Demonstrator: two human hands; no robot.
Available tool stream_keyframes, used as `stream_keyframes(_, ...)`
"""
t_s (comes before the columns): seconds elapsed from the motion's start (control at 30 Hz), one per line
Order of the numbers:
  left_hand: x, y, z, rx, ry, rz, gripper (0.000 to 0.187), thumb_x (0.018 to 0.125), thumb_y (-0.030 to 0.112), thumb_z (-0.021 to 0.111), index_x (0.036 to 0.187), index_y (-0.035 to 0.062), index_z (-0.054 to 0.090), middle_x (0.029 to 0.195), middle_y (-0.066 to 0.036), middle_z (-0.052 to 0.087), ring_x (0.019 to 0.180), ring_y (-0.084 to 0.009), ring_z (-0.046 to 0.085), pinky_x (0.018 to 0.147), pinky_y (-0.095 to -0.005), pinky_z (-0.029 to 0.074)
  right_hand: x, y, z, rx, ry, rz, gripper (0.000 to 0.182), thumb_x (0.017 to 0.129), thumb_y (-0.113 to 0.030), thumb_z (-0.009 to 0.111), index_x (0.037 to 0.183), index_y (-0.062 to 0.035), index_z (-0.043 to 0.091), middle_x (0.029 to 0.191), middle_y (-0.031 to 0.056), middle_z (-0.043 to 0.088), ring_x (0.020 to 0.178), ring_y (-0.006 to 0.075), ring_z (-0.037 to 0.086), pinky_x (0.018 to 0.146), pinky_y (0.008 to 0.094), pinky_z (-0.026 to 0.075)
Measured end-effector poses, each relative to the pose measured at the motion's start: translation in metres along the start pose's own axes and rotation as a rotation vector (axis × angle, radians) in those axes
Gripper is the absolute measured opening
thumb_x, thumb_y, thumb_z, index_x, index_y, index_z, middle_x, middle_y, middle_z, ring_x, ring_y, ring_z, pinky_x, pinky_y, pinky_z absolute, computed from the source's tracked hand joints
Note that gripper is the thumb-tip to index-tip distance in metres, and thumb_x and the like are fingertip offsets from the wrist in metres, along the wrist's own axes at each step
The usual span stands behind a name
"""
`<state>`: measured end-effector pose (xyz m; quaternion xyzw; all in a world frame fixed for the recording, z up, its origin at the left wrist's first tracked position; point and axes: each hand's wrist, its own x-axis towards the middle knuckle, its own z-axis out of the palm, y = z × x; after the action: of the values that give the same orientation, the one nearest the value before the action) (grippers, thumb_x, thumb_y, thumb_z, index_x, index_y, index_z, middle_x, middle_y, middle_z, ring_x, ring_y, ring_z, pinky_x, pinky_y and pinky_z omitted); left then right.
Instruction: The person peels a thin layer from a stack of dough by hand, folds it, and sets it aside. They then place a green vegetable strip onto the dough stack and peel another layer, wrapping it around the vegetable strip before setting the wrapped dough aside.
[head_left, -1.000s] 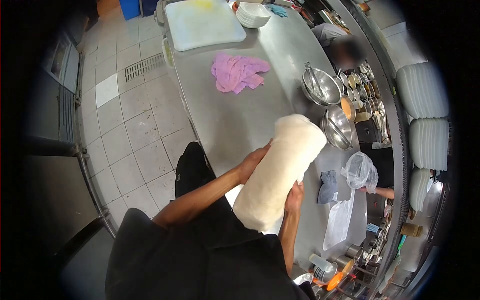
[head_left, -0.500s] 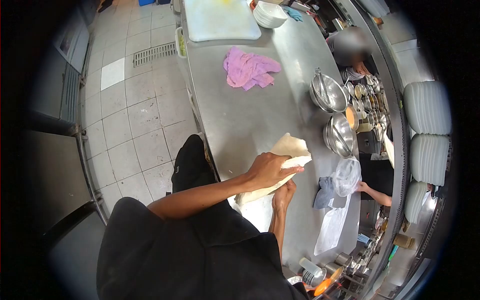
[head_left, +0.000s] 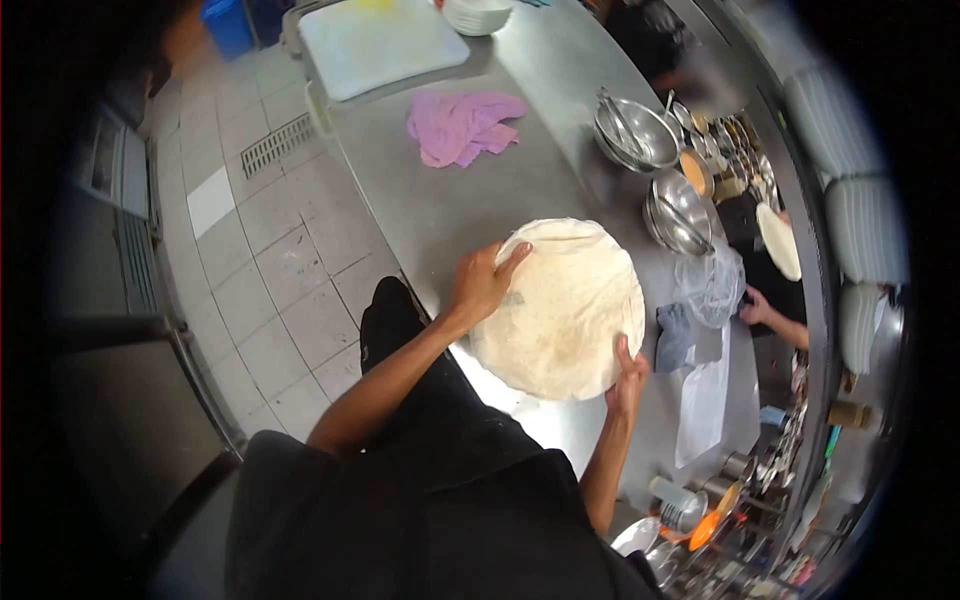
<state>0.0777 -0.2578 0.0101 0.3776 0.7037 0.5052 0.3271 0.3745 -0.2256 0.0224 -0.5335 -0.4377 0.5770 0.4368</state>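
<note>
A round, pale flatbread [head_left: 560,310] is held up over the steel counter [head_left: 400,210], its broad face toward the camera. My left hand [head_left: 482,285] grips its upper left edge, thumb on top of the face. At the lower right edge, my right hand [head_left: 628,378] pinches it, also with the thumb on the face; the other fingers are partly hidden behind it. Several flatbreads may be stacked, but the frame does not show this clearly.
Beyond lie a pink cloth [head_left: 465,125], a white cutting board [head_left: 380,45] and metal bowls [head_left: 680,210]. To the right are a plastic bag [head_left: 712,285], a grey cloth [head_left: 674,335] and another person's hand [head_left: 762,308]. Stacked plates [head_left: 868,235] stand far right.
The flatbread, seen folded or edge-on before, now shows its full round face. My hands have moved apart to opposite edges. The camera view has shifted, and a pale disc shows near the other person.
</note>
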Motion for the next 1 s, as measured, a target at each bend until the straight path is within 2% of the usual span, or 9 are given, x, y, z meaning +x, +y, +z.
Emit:
stream_keyframes(0.07,-0.003,-0.013,0.01,0.032,-0.063,0.007,0.054,0.096,0.05,0.059,0.095,-0.0033,0.068,0.063,-0.017,0.064,0.059,-0.0301,0.065,0.06,-0.0415,0.05,0.005,0.009,-0.002,0.013,-0.022,0.03,0.029,0.094,-0.019,0.069,0.108,0.006,0.068,0.104,0.0084,0.071,0.092,0.016,0.067,0.084,0.0273,0.052)
stream_keyframes(0.17,-0.014,-0.065,0.032,0.304,-0.224,-0.076,0.045,0.095,0.042,0.063,0.107,-0.0013,0.066,0.077,-0.018,0.067,0.074,-0.033,0.068,0.068,-0.0412,0.051,0.023,0.063,-0.017,-0.302,0.018,0.134,0.035,0.091,-0.023,0.073,0.111,0.0056,0.067,0.103,0.0106,0.072,0.09,0.0166,0.067,0.086,0.0298,0.052)
stream_keyframes(0.2,-0.018,-0.096,0.041,0.359,-0.153,0.044,0.042,0.093,0.037,0.066,0.113,0.0006,0.063,0.09,-0.018,0.067,0.083,-0.0346,0.067,0.072,-0.0439,0.05,0.025,0.083,-0.028,-0.289,0.025,0.143,0.035,0.091,-0.023,0.073,0.111,0.0056,0.067,0.103,0.0106,0.072,0.09,0.0166,0.067,0.086,0.0298,0.052)
stream_keyframes(0.3,-0.011,-0.102,0.039,0.449,-0.066,0.183,0.044,0.089,0.028,0.071,0.123,0.0045,0.059,0.109,-0.015,0.062,0.1,-0.0336,0.062,0.08,-0.0457,0.048,0.03,0.099,-0.032,-0.949,0.244,-0.165,0.035,0.083,-0.015,0.078,0.114,-0.0005,0.068,0.109,0.017,0.069,0.095,0.0268,0.068,0.083,0.0362,0.054)
stream_keyframes(0.4,-0.012,-0.087,0.044,0.53,-0.043,0.291,0.044,0.084,0.024,0.075,0.124,0.0082,0.061,0.115,-0.009,0.058,0.107,-0.0294,0.058,0.086,-0.0432,0.045,0.028,0.07,-0.004,-0.968,0.302,-0.332,0.034,0.083,-0.014,0.078,0.113,-0.0016,0.068,0.113,0.0191,0.067,0.097,0.0281,0.068,0.081,0.0386,0.055)
stream_keyframes(0.53,0.019,-0.084,0.062,0.632,-0.06,0.567,0.036,0.083,0.026,0.075,0.116,0.0122,0.069,0.105,-0.002,0.06,0.102,-0.0219,0.053,0.087,-0.0393,0.04,0.041,0.066,0.026,-0.53,0.085,-0.121,0.028,0.087,-0.013,0.072,0.112,-0.0015,0.068,0.102,0.0143,0.072,0.095,0.0234,0.068,0.08,0.0361,0.055)
stream_keyframes(0.7,0.037,-0.089,0.073,0.636,-0.052,0.614,0.021,0.088,0.026,0.069,0.104,0.0123,0.071,0.097,-0.001,0.062,0.097,-0.0216,0.055,0.084,-0.0384,0.039,0.052,0.101,0.041,-0.447,-0.083,-0.169,0.024,0.094,-0.012,0.067,0.114,0.0013,0.065,0.096,0.0089,0.073,0.089,0.017,0.07,0.08,0.0274,0.053)
stream_keyframes(0.77,0.038,-0.085,0.073,0.626,-0.045,0.643,0.019,0.09,0.026,0.067,0.102,0.0106,0.07,0.093,-0.001,0.063,0.094,-0.0223,0.057,0.083,-0.0382,0.039,0.048,0.094,0.051,-0.238,-0.184,0.003,0.028,0.097,-0.019,0.065,0.118,0.0,0.063,0.101,0.01,0.072,0.091,0.0185,0.07,0.083,0.0292,0.053)
stream_keyframes(1.0,0.014,-0.066,0.083,0.488,-0.151,0.687,0.014,0.093,0.023,0.064,0.094,0.0091,0.067,0.097,-0.004,0.066,0.095,-0.0242,0.059,0.084,-0.0406,0.04,0.051,0.061,0.077,-0.008,-0.045,0.31,0.043,0.098,-0.037,0.062,0.12,-0.0005,0.061,0.108,0.0154,0.069,0.095,0.0216,0.069,0.083,0.0325,0.054)
